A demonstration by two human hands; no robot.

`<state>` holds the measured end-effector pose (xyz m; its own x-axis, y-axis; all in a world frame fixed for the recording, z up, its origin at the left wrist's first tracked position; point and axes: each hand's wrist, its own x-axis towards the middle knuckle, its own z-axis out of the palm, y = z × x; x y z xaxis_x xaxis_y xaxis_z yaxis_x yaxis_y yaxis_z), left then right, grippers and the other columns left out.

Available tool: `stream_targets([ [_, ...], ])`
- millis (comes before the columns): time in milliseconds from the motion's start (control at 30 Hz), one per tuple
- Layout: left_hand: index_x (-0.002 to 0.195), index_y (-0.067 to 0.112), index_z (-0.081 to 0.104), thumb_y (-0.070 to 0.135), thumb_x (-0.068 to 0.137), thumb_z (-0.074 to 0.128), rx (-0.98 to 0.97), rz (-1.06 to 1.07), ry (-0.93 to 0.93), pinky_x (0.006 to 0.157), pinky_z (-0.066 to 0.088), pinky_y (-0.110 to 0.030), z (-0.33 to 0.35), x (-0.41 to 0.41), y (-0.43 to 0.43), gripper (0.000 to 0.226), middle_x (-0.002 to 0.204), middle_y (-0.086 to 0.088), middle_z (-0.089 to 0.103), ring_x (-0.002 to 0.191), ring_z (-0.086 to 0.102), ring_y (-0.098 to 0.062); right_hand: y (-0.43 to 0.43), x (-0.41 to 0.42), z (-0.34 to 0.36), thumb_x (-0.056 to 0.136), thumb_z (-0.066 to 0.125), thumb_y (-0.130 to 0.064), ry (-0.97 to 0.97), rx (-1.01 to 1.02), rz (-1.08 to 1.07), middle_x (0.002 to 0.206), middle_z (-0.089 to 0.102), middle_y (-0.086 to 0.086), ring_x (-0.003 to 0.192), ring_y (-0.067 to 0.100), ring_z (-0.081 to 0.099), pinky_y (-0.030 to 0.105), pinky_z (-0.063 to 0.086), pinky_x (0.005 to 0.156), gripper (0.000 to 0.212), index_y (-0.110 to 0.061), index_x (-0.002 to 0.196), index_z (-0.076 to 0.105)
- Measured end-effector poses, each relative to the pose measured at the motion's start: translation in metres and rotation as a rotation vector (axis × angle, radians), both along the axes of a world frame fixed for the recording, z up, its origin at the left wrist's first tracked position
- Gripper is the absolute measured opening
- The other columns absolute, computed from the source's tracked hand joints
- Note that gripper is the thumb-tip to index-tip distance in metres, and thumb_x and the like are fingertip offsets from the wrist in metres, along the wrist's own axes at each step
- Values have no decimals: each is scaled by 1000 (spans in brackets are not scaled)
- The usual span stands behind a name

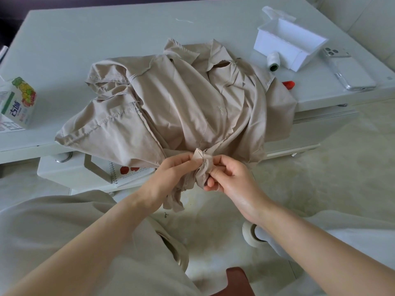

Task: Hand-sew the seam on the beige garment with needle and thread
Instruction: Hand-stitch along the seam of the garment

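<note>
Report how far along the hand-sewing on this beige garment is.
Looks done: a few stitches seem to run along the raw edge. In hand: the left hand and right hand pinch that bunched edge of the beige garment; no needle is discernible. Left: unclear how much seam remains; the thread spool lies on the table.

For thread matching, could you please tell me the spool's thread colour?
The spool holds white thread, clearest in head view.
</note>
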<state>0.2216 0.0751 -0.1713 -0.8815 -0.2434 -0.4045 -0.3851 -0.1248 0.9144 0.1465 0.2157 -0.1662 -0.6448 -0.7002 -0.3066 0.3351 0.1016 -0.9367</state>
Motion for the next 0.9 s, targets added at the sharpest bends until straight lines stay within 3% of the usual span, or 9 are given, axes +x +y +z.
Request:
stream_targets([
  [133, 99, 4, 66, 39, 79, 65, 37, -23, 28, 76, 41, -54, -1, 2, -2, 41, 91, -16, 55, 79, 44, -30, 1, -1, -2, 90, 60, -12, 28, 45, -33, 49, 56, -3, 49, 8, 53, 20, 52, 56, 10, -5, 85, 57],
  [300, 95, 5, 67, 35, 83, 64, 8, -3, 17, 68, 42, -50, -4, 1, -3, 32, 81, -16, 53, 73, 44, -31, 1, -2, -7, 85, 66, -10, 2, 111, -104, 56, 61, 0, 52, 6, 57, 23, 57, 59, 11, -2, 82, 58],
  [467, 98, 6, 68, 39, 77, 63, 19, 41, 13, 77, 47, -58, -3, -1, -3, 39, 94, -29, 58, 80, 49, -32, 1, -7, -7, 87, 62, 2, -54, 105, -158, 68, 69, 2, 63, 9, 68, 17, 54, 61, 6, -3, 89, 58],
  [533, 100, 10, 69, 40, 77, 64, 19, 47, 4, 76, 47, -65, -5, -2, -3, 38, 98, -34, 59, 82, 52, -43, -1, -8, -5, 87, 62, 1, -36, 92, -157, 72, 71, 4, 64, 10, 69, 15, 52, 61, 7, -3, 91, 58],
  [633, 105, 10, 69, 46, 72, 69, 30, 15, -21, 82, 42, -71, -7, -2, -2, 49, 108, -39, 56, 102, 50, -59, -4, -7, -1, 87, 63, -1, 29, 84, -106, 74, 71, 5, 64, 11, 69, 17, 53, 62, 8, -7, 90, 59],
  [700, 102, 9, 69, 47, 71, 69, 28, 21, -31, 85, 43, -68, -9, -2, -3, 49, 105, -38, 58, 93, 54, -55, -6, -7, 0, 88, 62, -1, 57, 93, -86, 76, 71, 4, 66, 10, 69, 17, 53, 62, 10, -10, 90, 58],
  [733, 101, 8, 68, 43, 76, 68, 19, 29, -31, 79, 46, -62, -10, -2, -3, 44, 99, -35, 60, 85, 55, -45, -6, -6, -2, 89, 61, -1, 102, 110, -89, 81, 70, 3, 70, 10, 69, 19, 54, 64, 12, -12, 92, 58],
  [833, 103, 0, 64, 27, 93, 59, 5, 46, -20, 55, 47, -36, -14, -3, -5, 28, 86, -14, 53, 74, 42, -29, -5, -6, -8, 92, 56, -4, 464, 227, -127, 102, 64, 0, 89, 8, 62, 20, 50, 80, 17, -20, 99, 56],
  [900, 103, -1, 63, 24, 95, 56, 7, 65, -20, 52, 46, -32, -15, -4, -6, 28, 85, -13, 52, 73, 42, -30, -4, -5, -7, 91, 57, -8, 662, 208, -128, 107, 58, -1, 91, 7, 58, 14, 45, 82, 16, -20, 101, 57],
])
